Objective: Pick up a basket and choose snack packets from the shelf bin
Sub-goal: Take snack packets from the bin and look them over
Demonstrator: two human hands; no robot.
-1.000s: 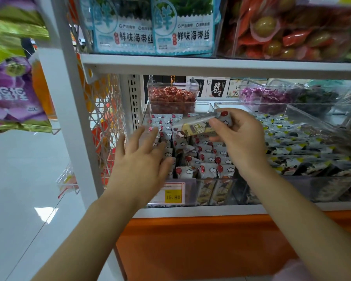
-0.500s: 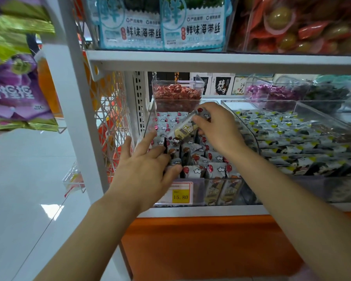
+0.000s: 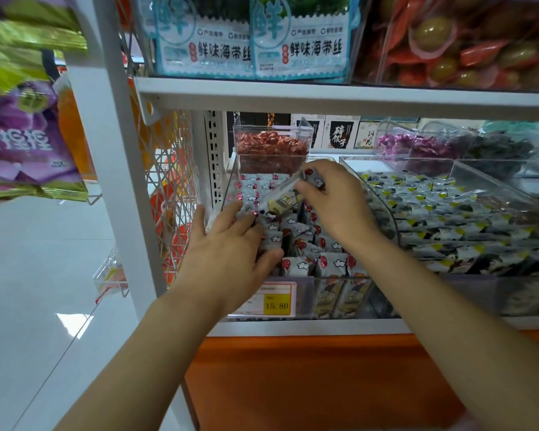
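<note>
A clear shelf bin [image 3: 305, 298] holds several small white snack packets [image 3: 299, 264] with red dots. My right hand [image 3: 333, 200] hovers over the bin's back half and pinches one snack packet [image 3: 285, 199] by its end, tilted down to the left. Spread flat with straight fingers, my left hand [image 3: 231, 253] lies on the packets at the bin's left front. No basket is in view.
A second clear bin [image 3: 467, 287] of yellow-marked packets stands to the right. Behind is a tub of red candies [image 3: 269, 146]. A white shelf board [image 3: 324, 94] hangs close above. A white upright post [image 3: 119, 169] and wire rack [image 3: 171, 194] stand left. Price tag [image 3: 276, 301] reads 15.80.
My right hand has carried the held packet left and down toward the bin's back. My left hand has slid forward onto the packets.
</note>
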